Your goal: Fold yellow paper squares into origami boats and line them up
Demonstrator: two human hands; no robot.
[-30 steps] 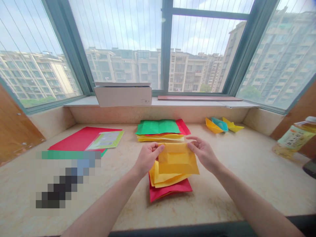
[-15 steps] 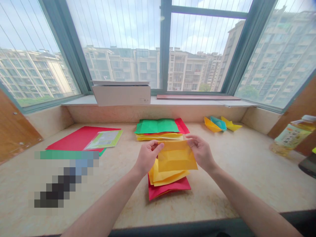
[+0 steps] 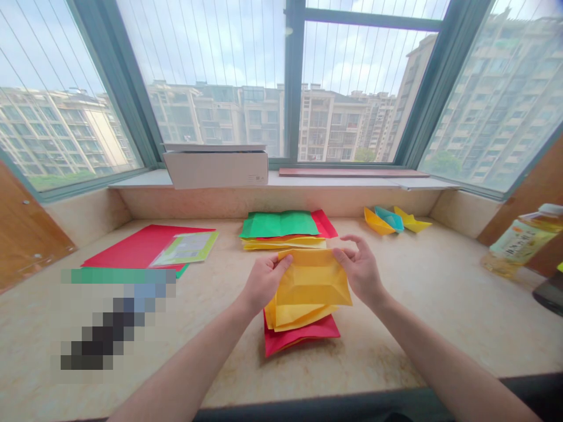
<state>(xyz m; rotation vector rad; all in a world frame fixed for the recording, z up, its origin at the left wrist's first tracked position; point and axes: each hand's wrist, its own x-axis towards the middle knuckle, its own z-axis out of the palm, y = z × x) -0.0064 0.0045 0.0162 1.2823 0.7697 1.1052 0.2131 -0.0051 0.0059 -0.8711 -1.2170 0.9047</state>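
Both of my hands hold a folded orange-yellow paper [image 3: 313, 281] up over a small pile of yellow and red sheets [image 3: 303, 335] on the stone ledge. My left hand [image 3: 263, 280] pinches the paper's upper left corner. At the upper right corner, my right hand [image 3: 360, 271] grips with thumb and fingers. The paper shows creases and a folded flap along its top.
A stack of green, red and yellow sheets [image 3: 281, 227] lies behind. Three paper boats [image 3: 391, 221] sit at the back right. Red and green sheets [image 3: 145, 247] lie at left, a white box [image 3: 215, 166] on the sill, a bottle [image 3: 519, 240] at far right.
The top of the held paper has opened out a little, so the sheet looks taller. Both hands stay at its upper corners.
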